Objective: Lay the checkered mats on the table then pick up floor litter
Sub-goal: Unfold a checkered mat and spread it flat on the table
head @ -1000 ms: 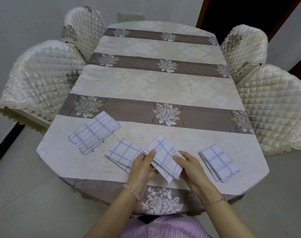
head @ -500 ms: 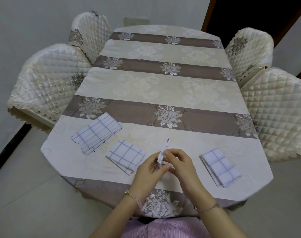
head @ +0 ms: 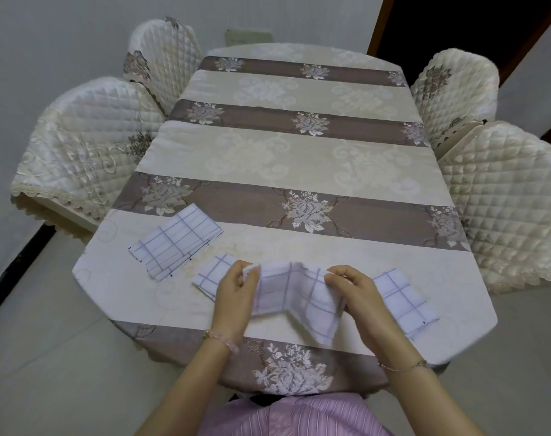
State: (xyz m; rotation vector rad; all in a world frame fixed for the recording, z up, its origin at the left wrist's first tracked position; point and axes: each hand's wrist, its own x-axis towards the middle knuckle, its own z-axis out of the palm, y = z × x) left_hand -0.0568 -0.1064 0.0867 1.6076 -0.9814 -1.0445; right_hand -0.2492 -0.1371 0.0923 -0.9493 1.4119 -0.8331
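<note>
Held mat: unfolded wide now, over the bench near edge.
Left grip: pinches its left corner.
Right grip: pinches its right corner.

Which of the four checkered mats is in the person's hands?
The middle mat, pinched by its upper corners between left hand and right hand, half unfolded. The far-left mat, near-left mat and right mat lie folded on the table.
</note>
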